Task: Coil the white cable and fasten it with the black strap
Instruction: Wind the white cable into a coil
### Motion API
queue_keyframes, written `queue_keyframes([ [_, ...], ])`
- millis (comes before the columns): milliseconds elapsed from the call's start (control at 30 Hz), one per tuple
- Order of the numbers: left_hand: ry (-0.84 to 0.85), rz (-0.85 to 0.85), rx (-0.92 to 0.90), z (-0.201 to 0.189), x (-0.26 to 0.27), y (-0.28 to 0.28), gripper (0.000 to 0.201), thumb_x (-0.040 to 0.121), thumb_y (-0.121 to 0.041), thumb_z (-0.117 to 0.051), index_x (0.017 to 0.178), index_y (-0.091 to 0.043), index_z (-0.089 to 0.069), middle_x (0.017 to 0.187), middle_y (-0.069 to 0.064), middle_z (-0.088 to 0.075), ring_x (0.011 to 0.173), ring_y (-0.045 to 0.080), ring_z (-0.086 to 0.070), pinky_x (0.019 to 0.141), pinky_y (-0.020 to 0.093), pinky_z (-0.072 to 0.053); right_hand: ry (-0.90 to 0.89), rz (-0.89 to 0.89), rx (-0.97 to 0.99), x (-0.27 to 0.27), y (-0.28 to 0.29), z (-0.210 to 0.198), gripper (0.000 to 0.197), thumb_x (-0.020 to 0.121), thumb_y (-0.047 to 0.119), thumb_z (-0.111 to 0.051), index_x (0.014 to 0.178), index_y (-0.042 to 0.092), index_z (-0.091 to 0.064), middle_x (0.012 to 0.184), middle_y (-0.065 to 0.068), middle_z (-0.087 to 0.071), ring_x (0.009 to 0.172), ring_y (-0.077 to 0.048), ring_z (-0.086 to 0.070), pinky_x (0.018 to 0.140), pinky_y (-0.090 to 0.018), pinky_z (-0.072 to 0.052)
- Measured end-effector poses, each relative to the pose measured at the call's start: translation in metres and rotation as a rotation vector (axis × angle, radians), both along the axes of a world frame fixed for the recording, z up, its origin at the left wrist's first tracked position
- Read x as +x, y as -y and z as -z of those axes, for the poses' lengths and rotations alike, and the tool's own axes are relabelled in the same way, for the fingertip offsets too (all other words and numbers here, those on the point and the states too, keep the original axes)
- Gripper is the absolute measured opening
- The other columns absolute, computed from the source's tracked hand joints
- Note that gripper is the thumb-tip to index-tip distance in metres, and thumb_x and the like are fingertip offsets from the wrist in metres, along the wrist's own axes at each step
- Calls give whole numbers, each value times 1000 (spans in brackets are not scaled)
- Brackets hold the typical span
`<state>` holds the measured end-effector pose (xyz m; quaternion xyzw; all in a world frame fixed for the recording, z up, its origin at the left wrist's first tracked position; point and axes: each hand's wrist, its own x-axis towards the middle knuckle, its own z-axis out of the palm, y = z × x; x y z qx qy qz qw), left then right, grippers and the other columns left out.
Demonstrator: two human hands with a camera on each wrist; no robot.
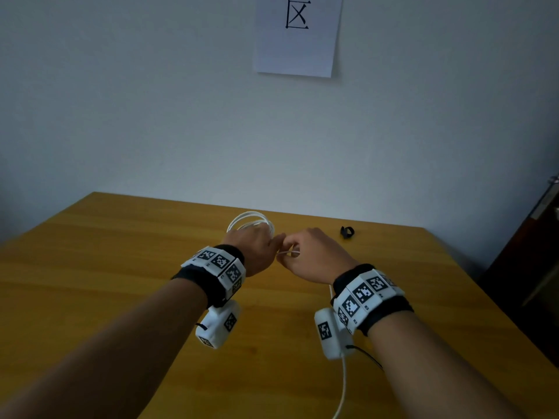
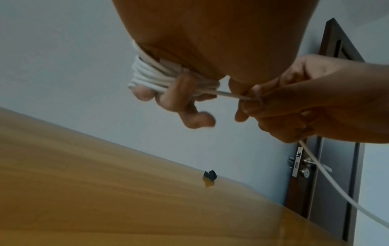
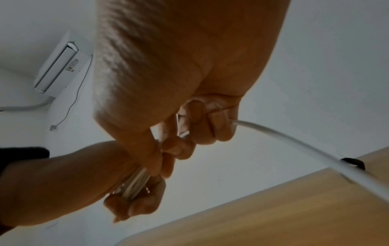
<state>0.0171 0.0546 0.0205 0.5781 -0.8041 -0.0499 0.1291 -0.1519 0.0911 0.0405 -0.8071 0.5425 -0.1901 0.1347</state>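
**Above the table: both hands closed on the white cable**

Above the wooden table (image 1: pixel 127 267), the left hand (image 1: pixel 252 249) has its fingers (image 2: pixel 181 93) curled round a bundle of loops of the white cable (image 2: pixel 147 74); several smooth, round turns lie side by side across the fingers, and in the head view the loops arch out beyond the knuckles as a thin oval. Just beside it, almost touching, the right hand (image 1: pixel 314 255) is closed too: thumb and fingertips pinch the strand that runs straight over from the coil, and the other fingers (image 3: pixel 210 126) fold round the same cable further along. From under the right hand the free length hangs down in a slack curve past the wrist and off toward the near edge of the table.

The black strap (image 1: pixel 347 232) lies on the table beyond and to the right of the right hand, apart from both hands, a small dark band curled into a loop. The table has a glossy yellow-brown grain. Each wrist carries a black band with white blocks printed in black-and-white square markers.
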Motion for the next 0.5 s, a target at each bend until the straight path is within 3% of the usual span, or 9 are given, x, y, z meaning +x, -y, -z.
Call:
queue_keyframes([
  [100, 118, 47, 60, -1, 0, 1, 98, 72, -68, 18, 117, -21, -57, 86, 4, -57, 65, 19, -46, 53, 31, -30, -7, 7, -9, -2, 0, -4, 15, 88, 41, -71, 81, 28, -71, 80, 3, -73, 73, -16, -70, 66, -34, -58],
  [133, 175, 58, 70, -2, 1, 0, 103, 71, -68, 20, 116, -20, -59, 82, 4, -54, 62, 19, -45, 51, 30, -29, -10, 12, -6, -4, 0, -6, 17, 88, 43, -72, 81, 27, -72, 79, 4, -72, 71, -16, -68, 62, -32, -54],
  [200, 162, 19, 88, -3, 3, -2, 93, 86, -71, 10, 88, -11, -61, 71, 7, -51, 61, 22, -48, 59, 33, -38, -11, 28, 3, -9, 1, -9, 22, 89, 45, -72, 82, 24, -72, 74, 5, -67, 65, -13, -63, 57, -28, -47],
  [267, 101, -9, 156, -5, 7, -4, 86, 88, -75, 3, 69, -9, -49, 64, 8, -48, 59, 23, -48, 67, 36, -42, -7, 44, 18, -17, 2, -11, 25, 90, 46, -71, 82, 22, -72, 69, 6, -62, 61, -10, -56, 56, -27, -42],
  [367, -83, 12, 364, 0, 17, 0, 85, 71, -90, -2, 57, -14, -36, 54, 3, -35, 49, 21, -34, 64, 34, -39, 17, 50, 38, -28, 6, -10, 28, 94, 47, -66, 87, 21, -73, 77, 9, -64, 70, -6, -57, 63, -27, -44],
  [433, -352, 24, 527, 2, 23, 1, 78, 75, -90, -17, 50, -17, -31, 49, 2, -29, 43, 18, -25, 55, 29, -33, 50, 52, 34, -33, 9, -8, 26, 98, 43, -63, 90, 21, -75, 88, 9, -69, 79, -5, -61, 73, -28, -48],
  [500, -584, 63, 684, 4, 26, -1, 71, 86, -80, -30, 50, -19, -28, 49, 2, -22, 42, 17, -19, 49, 27, -24, 68, 69, 13, -36, 11, -5, 26, 102, 37, -58, 93, 22, -76, 88, 8, -70, 68, -4, -57, 70, -27, -47],
])
